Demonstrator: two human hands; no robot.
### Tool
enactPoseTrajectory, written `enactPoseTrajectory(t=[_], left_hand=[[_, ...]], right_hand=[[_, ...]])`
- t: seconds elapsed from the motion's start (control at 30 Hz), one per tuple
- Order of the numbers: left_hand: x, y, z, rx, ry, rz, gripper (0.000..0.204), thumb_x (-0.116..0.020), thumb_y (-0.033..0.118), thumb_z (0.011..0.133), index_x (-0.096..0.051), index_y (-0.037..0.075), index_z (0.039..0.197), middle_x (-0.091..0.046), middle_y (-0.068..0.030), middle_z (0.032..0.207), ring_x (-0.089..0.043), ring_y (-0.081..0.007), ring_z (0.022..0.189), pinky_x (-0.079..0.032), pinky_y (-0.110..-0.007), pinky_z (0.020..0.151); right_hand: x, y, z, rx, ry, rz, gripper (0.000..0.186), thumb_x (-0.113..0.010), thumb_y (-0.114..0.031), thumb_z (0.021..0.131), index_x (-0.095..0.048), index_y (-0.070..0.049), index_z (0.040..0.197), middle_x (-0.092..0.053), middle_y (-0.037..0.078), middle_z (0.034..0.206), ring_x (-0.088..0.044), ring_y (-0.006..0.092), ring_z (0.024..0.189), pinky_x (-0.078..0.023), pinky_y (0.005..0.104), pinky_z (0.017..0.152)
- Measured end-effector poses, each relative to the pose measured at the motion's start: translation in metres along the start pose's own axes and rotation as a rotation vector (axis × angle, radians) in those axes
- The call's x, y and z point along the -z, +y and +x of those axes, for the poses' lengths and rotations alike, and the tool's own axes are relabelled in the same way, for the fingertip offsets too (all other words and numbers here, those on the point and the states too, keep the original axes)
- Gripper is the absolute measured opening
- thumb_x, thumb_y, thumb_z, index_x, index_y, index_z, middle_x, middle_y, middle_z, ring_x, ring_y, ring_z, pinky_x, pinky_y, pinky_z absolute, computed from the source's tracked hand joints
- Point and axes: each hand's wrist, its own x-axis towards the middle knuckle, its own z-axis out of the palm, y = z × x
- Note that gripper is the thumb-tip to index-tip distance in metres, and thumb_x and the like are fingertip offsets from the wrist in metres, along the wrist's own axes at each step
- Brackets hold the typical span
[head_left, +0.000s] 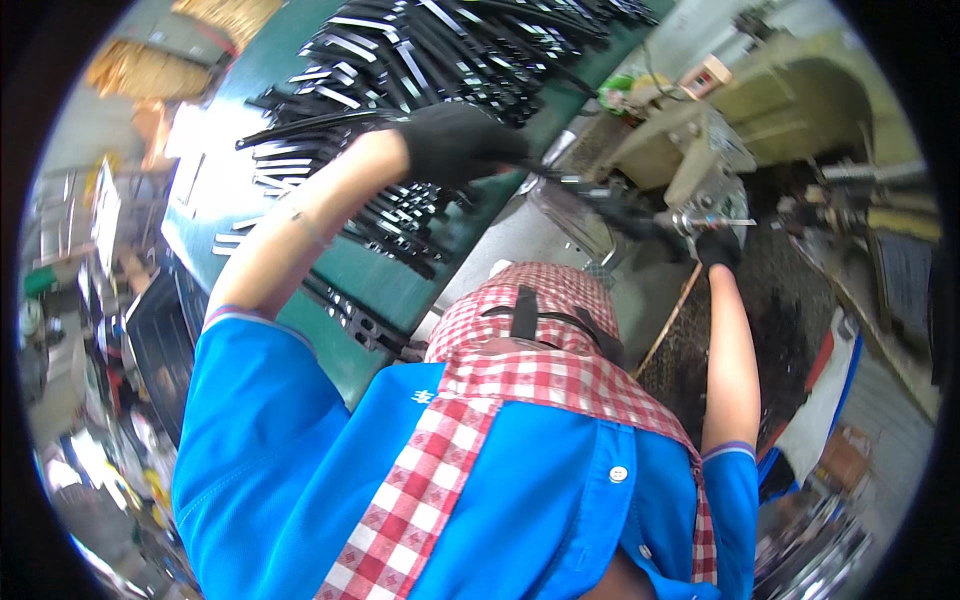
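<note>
As we look down in the head view, a blurred dark bar (pixel 592 190) lies between our well-separated hands, its long axis slanting from beside our left hand (pixel 462 145) rightward and down toward the metal fitting (pixel 690 221) near our right hand (pixel 718 249). Our left arm bends over the black strips (pixel 430 60), our right reaches up; blur keeps us from telling whether either hand is closed.

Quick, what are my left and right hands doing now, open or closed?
Left hand: closed, seemingly holding a blurred dark piece.
Right hand: at the metal machine part; open or closed cannot be told.
</note>
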Motion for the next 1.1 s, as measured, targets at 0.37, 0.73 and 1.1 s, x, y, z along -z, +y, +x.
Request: enactPoseTrajectory(t=[0.37, 0.73, 1.1], left_hand=[[-0.149, -0.052, -0.26, 0.887, 0.059, 0.238, 0.023, -0.055, 0.009, 0.079, -0.07, 0.012, 0.096, -0.066, -0.0098, 0.099, -0.062, -0.0309, 0.096, -0.05, -0.039, 0.082], [-0.174, -0.065, -0.241, 0.887, 0.262, 0.261, 0.035, -0.064, 0.022, 0.082, -0.063, 0.014, 0.115, -0.054, -0.0142, 0.129, -0.047, -0.0365, 0.122, -0.041, -0.044, 0.099], [-0.106, -0.129, -0.299, 0.705, 0.358, 0.401, 0.024, -0.054, -0.002, 0.079, -0.058, 0.004, 0.102, -0.06, -0.0158, 0.096, -0.057, -0.0355, 0.09, -0.047, -0.042, 0.079]], right_hand=[[0.0, 0.048, 0.033, 0.09, -0.151, 1.402, 0.018, -0.059, -0.015, 0.09, -0.065, 0.0, 0.097, -0.063, 0.004, 0.079, -0.057, 0.0121, 0.065, -0.045, 0.0231, 0.059], [0.187, -0.052, -0.091, 0.103, -0.123, 1.663, 0.015, -0.064, -0.019, 0.088, -0.061, -0.006, 0.095, -0.056, 0.001, 0.078, -0.058, 0.0137, 0.075, -0.049, 0.0306, 0.075], [0.168, -0.026, -0.115, -0.044, 0.187, 1.649, 0.03, -0.073, -0.009, 0.08, -0.062, 0.0, 0.106, -0.065, 0.006, 0.09, -0.063, 0.0131, 0.074, -0.054, 0.0302, 0.07]])
